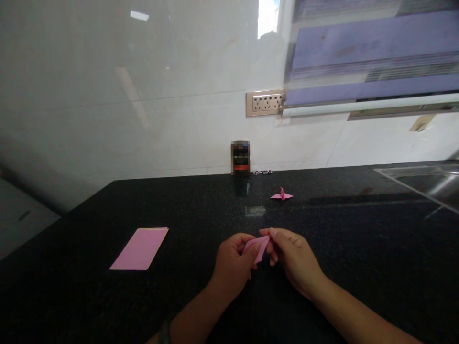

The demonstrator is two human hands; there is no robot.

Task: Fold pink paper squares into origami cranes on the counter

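Two hands (231, 267) (297, 258); one folded paper (263, 249); one crane (282, 196); one paper stack (141, 249); one sink (433, 184).

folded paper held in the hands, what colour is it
The folded paper is pink, as shown in the head view, the only one here.

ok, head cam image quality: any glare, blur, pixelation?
Head view: dim overall; glare patches on wall and countertop; purple surface upper right smeared; upright object by the wall pixelated; left hand, right hand and folded pink paper readable.
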